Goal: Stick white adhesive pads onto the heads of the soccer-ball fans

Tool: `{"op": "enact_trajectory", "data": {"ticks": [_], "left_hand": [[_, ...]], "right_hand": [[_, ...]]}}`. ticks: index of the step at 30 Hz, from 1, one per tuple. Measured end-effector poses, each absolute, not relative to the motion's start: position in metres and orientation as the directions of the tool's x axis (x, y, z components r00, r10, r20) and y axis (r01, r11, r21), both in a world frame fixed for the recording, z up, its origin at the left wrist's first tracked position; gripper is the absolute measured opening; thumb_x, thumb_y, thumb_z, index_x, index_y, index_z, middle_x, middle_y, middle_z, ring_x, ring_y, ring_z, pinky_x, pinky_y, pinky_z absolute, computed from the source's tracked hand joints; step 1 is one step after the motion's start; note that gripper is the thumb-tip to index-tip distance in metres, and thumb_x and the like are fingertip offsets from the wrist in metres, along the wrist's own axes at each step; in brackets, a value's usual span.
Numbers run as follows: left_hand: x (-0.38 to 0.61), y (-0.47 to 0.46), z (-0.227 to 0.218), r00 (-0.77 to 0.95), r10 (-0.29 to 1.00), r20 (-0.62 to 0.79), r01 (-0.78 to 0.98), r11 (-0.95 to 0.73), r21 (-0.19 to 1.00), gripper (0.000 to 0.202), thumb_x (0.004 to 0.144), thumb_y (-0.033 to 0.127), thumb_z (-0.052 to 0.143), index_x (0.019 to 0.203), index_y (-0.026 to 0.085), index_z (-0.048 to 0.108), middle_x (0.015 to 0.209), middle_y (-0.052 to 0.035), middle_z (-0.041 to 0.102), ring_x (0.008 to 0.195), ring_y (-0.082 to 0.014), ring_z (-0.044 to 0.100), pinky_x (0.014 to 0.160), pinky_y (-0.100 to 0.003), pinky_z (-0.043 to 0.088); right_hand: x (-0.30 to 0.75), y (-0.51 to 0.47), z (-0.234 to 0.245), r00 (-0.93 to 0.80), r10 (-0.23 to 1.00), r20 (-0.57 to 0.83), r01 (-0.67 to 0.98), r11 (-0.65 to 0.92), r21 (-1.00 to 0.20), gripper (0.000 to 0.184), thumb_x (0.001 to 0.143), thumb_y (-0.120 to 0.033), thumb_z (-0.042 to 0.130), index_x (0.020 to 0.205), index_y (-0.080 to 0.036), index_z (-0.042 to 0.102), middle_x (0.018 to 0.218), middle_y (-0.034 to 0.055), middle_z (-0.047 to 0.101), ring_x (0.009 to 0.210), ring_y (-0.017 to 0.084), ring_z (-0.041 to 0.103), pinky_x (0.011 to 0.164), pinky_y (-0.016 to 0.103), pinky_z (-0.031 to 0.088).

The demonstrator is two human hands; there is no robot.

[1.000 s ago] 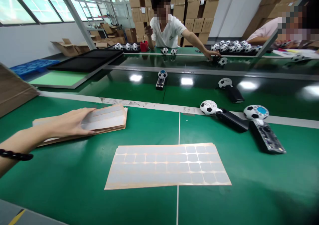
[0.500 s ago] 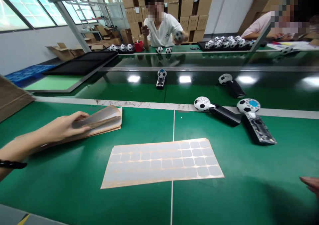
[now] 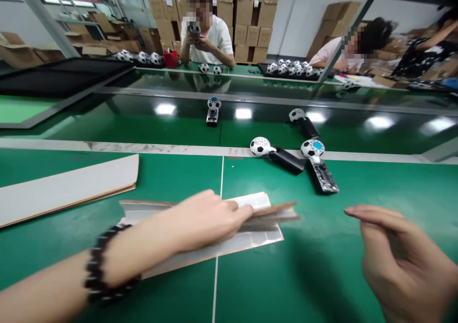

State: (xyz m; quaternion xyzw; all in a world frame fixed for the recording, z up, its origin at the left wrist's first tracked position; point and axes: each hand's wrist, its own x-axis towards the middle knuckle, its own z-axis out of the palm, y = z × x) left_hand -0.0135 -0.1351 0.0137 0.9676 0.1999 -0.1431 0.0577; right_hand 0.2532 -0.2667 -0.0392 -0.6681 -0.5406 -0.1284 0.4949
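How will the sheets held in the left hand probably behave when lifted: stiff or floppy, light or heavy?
The held sheets are probably floppy, as they bend and curl around the left hand. Their edges look thin, so they are likely light. Their loose ends may flap or sag, since the grip covers only part of their length.
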Motion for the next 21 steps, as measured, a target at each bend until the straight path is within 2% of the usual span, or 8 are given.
{"op": "enact_trajectory", "data": {"ticks": [1,3,5,8,11,14,17,21], "left_hand": [[-0.002,-0.140,0.001,0.876,0.372,-0.307,0.396,-0.918,0.017,0.041,0.091,0.018,0.057,0.132,0.015,0.058,0.100,-0.0104,0.078,0.072,-0.0240,0.074,0.055,-0.030,0.052],[0.002,-0.147,-0.024,0.891,0.406,-0.200,0.414,-0.910,-0.005,0.084,0.080,0.046,0.076,0.149,0.013,0.041,0.136,-0.0225,0.064,0.103,-0.0362,0.072,0.074,-0.042,0.060],[-0.015,-0.152,-0.045,0.901,0.431,-0.042,0.427,-0.901,-0.076,0.121,0.061,0.072,0.082,0.156,0.016,0.031,0.152,-0.0290,0.046,0.127,-0.0500,0.057,0.093,-0.060,0.055],[-0.060,-0.157,-0.068,0.888,0.441,0.133,0.457,-0.879,-0.136,0.142,0.051,0.087,0.075,0.160,0.016,0.019,0.151,-0.0302,0.046,0.130,-0.0546,0.053,0.096,-0.066,0.051],[-0.105,-0.159,-0.080,0.839,0.512,0.184,0.539,-0.830,-0.144,0.133,0.065,0.081,0.070,0.163,0.018,0.006,0.152,-0.0255,0.048,0.124,-0.0492,0.060,0.093,-0.059,0.055],[-0.140,-0.150,-0.085,0.794,0.589,0.152,0.607,-0.783,-0.137,0.116,0.077,0.075,0.063,0.163,0.025,0.003,0.156,-0.0199,0.044,0.127,-0.0480,0.058,0.098,-0.061,0.052],[-0.161,-0.130,-0.082,0.766,0.642,0.040,0.643,-0.761,-0.086,0.099,0.085,0.066,0.061,0.162,0.031,0.009,0.160,-0.0132,0.041,0.132,-0.0449,0.055,0.103,-0.059,0.050],[-0.168,-0.109,-0.073,0.775,0.626,-0.086,0.629,-0.778,0.002,0.087,0.085,0.061,0.064,0.159,0.038,0.024,0.160,-0.0073,0.042,0.133,-0.0393,0.055,0.105,-0.055,0.051]], "right_hand": [[0.252,-0.263,-0.037,0.341,0.620,0.707,0.860,0.097,-0.500,0.015,0.094,-0.020,0.058,0.085,-0.027,0.069,0.084,0.0056,0.075,0.083,0.026,0.073,0.073,0.039,0.057],[0.248,-0.257,-0.040,0.231,0.721,0.653,0.875,0.139,-0.463,0.016,0.099,-0.023,0.052,0.095,-0.025,0.068,0.090,0.0065,0.077,0.084,0.024,0.075,0.072,0.037,0.059],[0.243,-0.251,-0.052,0.077,0.845,0.529,0.881,0.191,-0.432,0.024,0.101,-0.035,0.053,0.115,-0.021,0.066,0.108,0.0114,0.078,0.094,0.026,0.076,0.075,0.037,0.063],[0.233,-0.238,-0.075,-0.187,0.935,0.302,0.867,0.301,-0.396,0.087,0.080,-0.071,0.070,0.144,-0.015,0.052,0.143,0.0227,0.061,0.129,0.038,0.061,0.098,0.050,0.058],[0.227,-0.216,-0.089,-0.361,0.925,0.118,0.840,0.378,-0.388,0.122,0.057,-0.084,0.077,0.152,-0.014,0.045,0.159,0.0292,0.039,0.147,0.046,0.036,0.116,0.063,0.036],[0.227,-0.189,-0.087,-0.473,0.880,0.033,0.801,0.446,-0.399,0.114,0.065,-0.077,0.078,0.154,-0.015,0.042,0.160,0.0265,0.038,0.150,0.041,0.032,0.122,0.062,0.022],[0.228,-0.175,-0.080,-0.539,0.842,0.023,0.766,0.501,-0.403,0.099,0.070,-0.065,0.081,0.150,-0.018,0.048,0.152,0.0219,0.048,0.143,0.039,0.041,0.120,0.058,0.027],[0.227,-0.191,-0.081,-0.522,0.852,0.031,0.775,0.489,-0.401,0.091,0.076,-0.062,0.078,0.147,-0.013,0.051,0.152,0.0282,0.046,0.139,0.046,0.043,0.111,0.065,0.038]]}}
